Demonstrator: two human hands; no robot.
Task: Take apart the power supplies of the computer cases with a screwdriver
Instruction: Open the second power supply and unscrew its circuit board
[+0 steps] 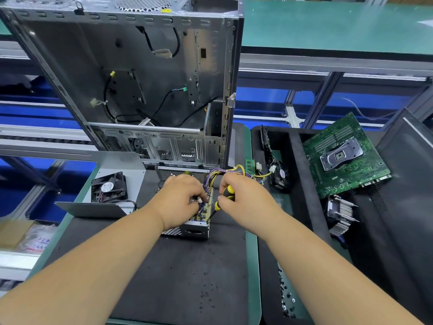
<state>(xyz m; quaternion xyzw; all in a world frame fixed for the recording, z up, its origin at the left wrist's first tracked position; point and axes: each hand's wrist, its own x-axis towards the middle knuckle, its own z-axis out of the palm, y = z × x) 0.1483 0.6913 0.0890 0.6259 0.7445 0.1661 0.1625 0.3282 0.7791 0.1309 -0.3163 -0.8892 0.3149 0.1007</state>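
- Nearest me is the black foam work mat point(178, 273), speckled with small dark bits, and my two forearms reach across it toward twelve o'clock.
- My left hand point(181, 199) is curled down into the opened grey metal power supply box point(195, 228), fingers gripping something among the components; what exactly they hold is hidden under the hand.
- My right hand point(243, 198) is clamped round the yellow-and-black handled screwdriver point(223, 198), its shaft angled down toward seven o'clock onto the tan circuit board point(206, 211) inside the box.
- The bundle of yellow, purple and black wires point(230, 172) arches from the box toward two o'clock, just above my right knuckles.
- The stripped grey steel computer case point(145, 85) stands at twelve o'clock, just behind the box.
- At nine o'clock lie a black case fan point(109, 187) and a bent grey sheet-metal cover point(93, 208); at three o'clock a green motherboard point(346, 156) rests in a black foam tray point(293, 141).
- Risks, as I judge them: the tip could slip off the screw and gouge the board or my left fingers, which sit just beside it; the wires could snag the handle; a freed screw could vanish among the specks on the mat.
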